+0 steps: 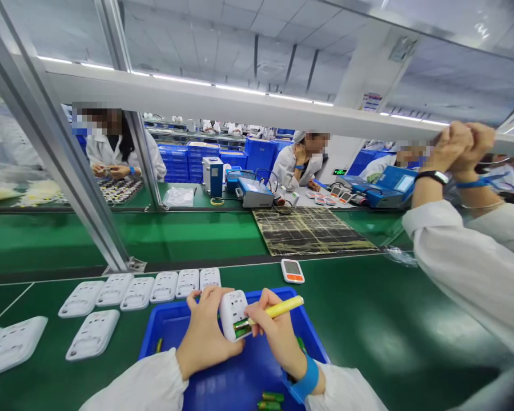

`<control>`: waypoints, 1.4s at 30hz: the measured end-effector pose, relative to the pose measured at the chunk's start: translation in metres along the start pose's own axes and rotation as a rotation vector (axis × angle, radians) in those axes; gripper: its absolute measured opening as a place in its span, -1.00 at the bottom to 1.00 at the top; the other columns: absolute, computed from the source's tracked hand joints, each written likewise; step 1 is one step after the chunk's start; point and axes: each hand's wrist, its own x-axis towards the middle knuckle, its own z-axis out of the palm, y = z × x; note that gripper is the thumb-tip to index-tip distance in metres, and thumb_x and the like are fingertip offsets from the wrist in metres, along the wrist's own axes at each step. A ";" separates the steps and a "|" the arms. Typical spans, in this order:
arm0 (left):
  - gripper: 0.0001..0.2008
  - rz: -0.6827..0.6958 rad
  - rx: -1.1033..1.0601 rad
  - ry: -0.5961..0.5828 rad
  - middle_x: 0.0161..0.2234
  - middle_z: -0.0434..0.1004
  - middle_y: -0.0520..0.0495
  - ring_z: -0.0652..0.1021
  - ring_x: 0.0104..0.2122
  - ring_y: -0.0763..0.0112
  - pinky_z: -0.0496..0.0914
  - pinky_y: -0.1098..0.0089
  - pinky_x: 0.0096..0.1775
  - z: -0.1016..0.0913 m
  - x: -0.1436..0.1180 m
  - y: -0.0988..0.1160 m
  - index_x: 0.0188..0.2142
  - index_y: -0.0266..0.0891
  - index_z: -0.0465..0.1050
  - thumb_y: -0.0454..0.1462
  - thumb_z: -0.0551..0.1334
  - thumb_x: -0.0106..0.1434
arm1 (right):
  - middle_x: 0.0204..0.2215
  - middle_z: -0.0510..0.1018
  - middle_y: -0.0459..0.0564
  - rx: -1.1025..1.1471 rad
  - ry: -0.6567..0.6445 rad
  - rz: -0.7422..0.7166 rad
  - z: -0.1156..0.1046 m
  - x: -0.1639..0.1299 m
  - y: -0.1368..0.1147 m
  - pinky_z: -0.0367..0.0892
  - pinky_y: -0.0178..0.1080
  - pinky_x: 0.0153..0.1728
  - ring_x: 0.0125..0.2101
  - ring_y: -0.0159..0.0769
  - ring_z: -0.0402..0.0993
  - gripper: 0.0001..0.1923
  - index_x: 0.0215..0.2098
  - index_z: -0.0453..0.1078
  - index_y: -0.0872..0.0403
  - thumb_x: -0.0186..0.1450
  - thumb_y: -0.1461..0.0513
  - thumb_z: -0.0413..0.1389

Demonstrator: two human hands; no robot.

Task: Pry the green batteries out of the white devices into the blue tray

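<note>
My left hand (203, 337) grips a small white plastic device (232, 313), held upright over a blue tray (163, 331). My right hand (276, 334) holds a yellow pen-like tool (282, 308), its tip pointed into the green opening at the device's lower side. A blue strap is around my right wrist. Small green parts (270, 399) lie in the tray near its front edge.
Several white device shells (139, 291) lie in rows on the green belt to the left. A finished white device with an orange button (292, 270) lies beyond the tray. At right, a co-worker's arms (458, 228) reach up to the overhead rail. Other people work at the far bench.
</note>
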 end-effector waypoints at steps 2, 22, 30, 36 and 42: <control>-0.38 0.008 -0.003 0.002 -0.10 0.41 -0.07 0.38 -0.06 0.08 0.04 0.07 0.02 -0.001 0.000 0.001 -0.08 -0.13 0.25 -0.23 0.31 -0.21 | -0.75 0.30 -0.26 -0.030 -0.010 -0.020 0.000 -0.001 0.001 0.10 -0.34 -0.58 -0.70 -0.46 0.17 -0.72 -0.55 0.08 0.01 0.13 0.24 0.15; -0.42 -0.017 0.067 0.009 -0.14 0.41 -0.06 0.39 -0.10 0.09 0.02 0.04 0.04 -0.011 0.003 -0.006 -0.12 -0.15 0.24 -0.24 0.27 -0.23 | -0.73 0.15 -0.26 -0.393 0.124 -0.220 -0.028 0.001 0.002 0.25 -0.14 -0.24 -0.64 -0.36 0.17 -0.77 -0.57 0.09 -0.02 0.19 0.28 0.02; -0.40 -0.047 -0.033 -0.022 -0.10 0.38 -0.05 0.37 -0.06 0.11 0.03 0.07 0.05 -0.013 0.003 -0.003 -0.10 -0.14 0.23 -0.26 0.29 -0.21 | -0.80 0.18 -0.34 -0.111 0.057 -0.110 -0.021 0.004 0.007 0.25 -0.14 -0.16 -0.72 -0.45 0.17 -0.76 -0.57 0.13 0.00 0.16 0.28 0.11; -0.38 -0.058 -0.014 0.018 -0.07 0.40 -0.03 0.38 -0.04 0.08 0.08 0.05 0.07 -0.006 0.002 -0.011 -0.07 -0.11 0.24 -0.25 0.27 -0.21 | -0.56 0.42 -0.19 -0.070 0.114 -0.029 -0.019 0.006 0.008 0.18 -0.34 -0.60 -0.74 -0.52 0.22 -0.79 -0.56 0.14 0.04 0.07 0.26 0.14; -0.38 -0.192 -0.032 0.183 -0.13 0.47 -0.07 0.42 -0.10 -0.01 0.18 -0.04 0.03 0.008 0.003 -0.028 -0.10 -0.12 0.27 -0.10 0.32 -0.22 | -0.50 0.44 -0.15 0.009 0.133 -0.107 -0.009 0.002 0.009 0.14 -0.40 -0.65 -0.71 -0.54 0.26 -0.77 -0.54 0.11 0.05 0.10 0.22 0.13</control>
